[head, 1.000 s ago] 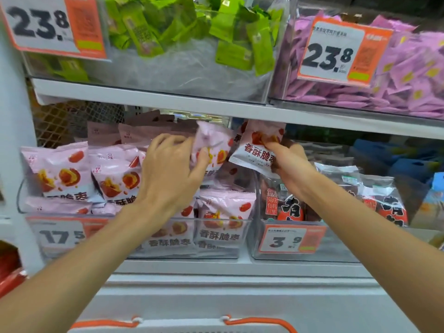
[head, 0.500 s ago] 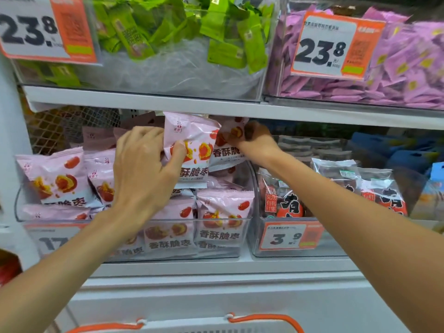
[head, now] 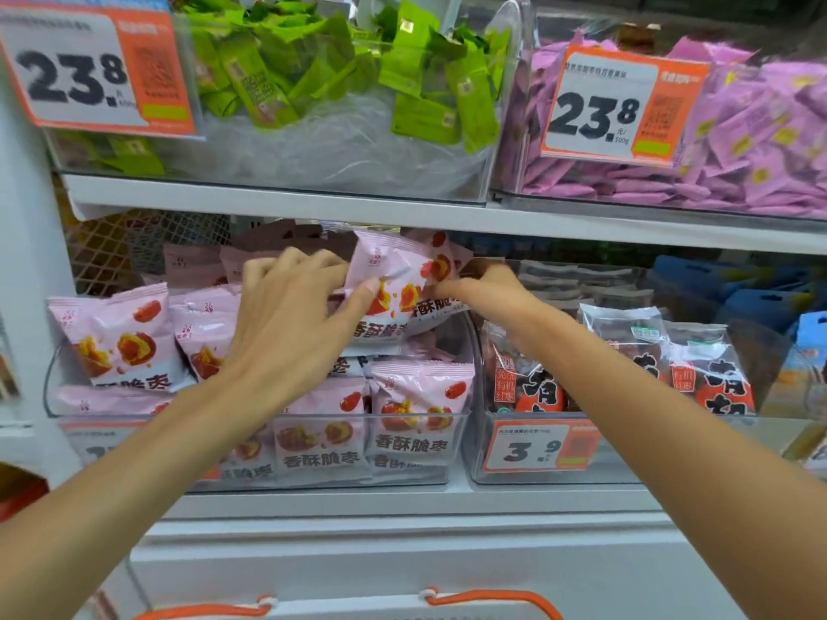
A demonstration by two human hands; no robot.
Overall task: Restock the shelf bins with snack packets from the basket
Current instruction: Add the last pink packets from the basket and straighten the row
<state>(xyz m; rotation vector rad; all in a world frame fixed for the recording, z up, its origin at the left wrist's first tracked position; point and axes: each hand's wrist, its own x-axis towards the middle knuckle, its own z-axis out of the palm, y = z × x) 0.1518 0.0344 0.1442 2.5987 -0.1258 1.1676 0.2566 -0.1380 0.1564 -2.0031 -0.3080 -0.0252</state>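
Note:
A clear shelf bin (head: 416,418) on the middle shelf holds several pink snack packets with red fruit pictures. My left hand (head: 291,324) grips one upright pink packet (head: 389,288) at the top of the pile, thumb on its front. My right hand (head: 488,293) holds a second pink packet (head: 441,266) right behind it, fingers curled round its right edge. Both packets sit above the bin's right half. The basket's white rim with orange handles (head: 488,599) shows at the bottom edge.
To the right stands a clear bin (head: 532,476) of dark red date packets with a 3.9 tag. The shelf above (head: 447,217) carries bins of green packets (head: 322,73) and purple packets (head: 760,140). Blue items (head: 760,297) lie at the far right.
My right hand moved its packet left from over the dark-packet bin to the pink bin. My left hand raised its packet upright at the top of the pile.

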